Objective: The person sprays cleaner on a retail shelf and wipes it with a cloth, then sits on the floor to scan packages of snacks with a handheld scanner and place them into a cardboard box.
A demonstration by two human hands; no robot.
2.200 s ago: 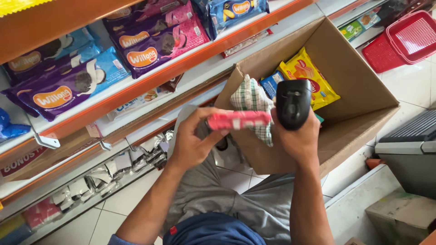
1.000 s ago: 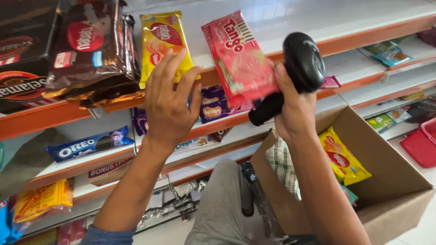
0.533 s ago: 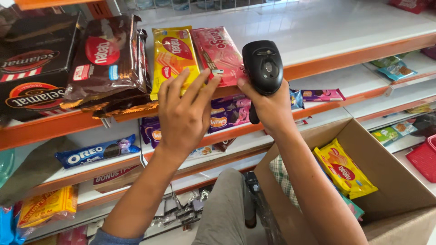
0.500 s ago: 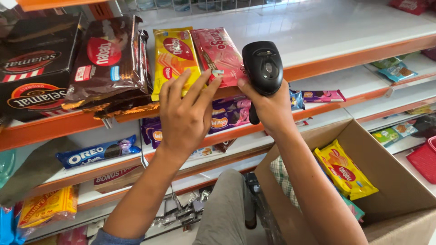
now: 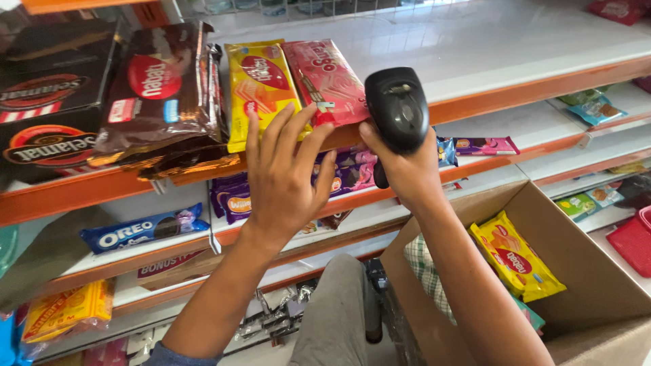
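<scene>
Your left hand (image 5: 285,183) is resting spread-fingered against the flat pink foil wafer packet (image 5: 325,81) on the white orange-edged shelf (image 5: 515,61), likely light, crinkly and crushable, best gripped by its edges, while your right hand (image 5: 407,169) is clutching the black handheld barcode scanner (image 5: 398,108)

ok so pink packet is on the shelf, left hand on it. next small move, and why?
Probably a short push inward with the left hand: the pink wafer packet overhangs the orange shelf edge and lies at a slant beside the yellow packet. The right hand is taken up with the black scanner.
</scene>
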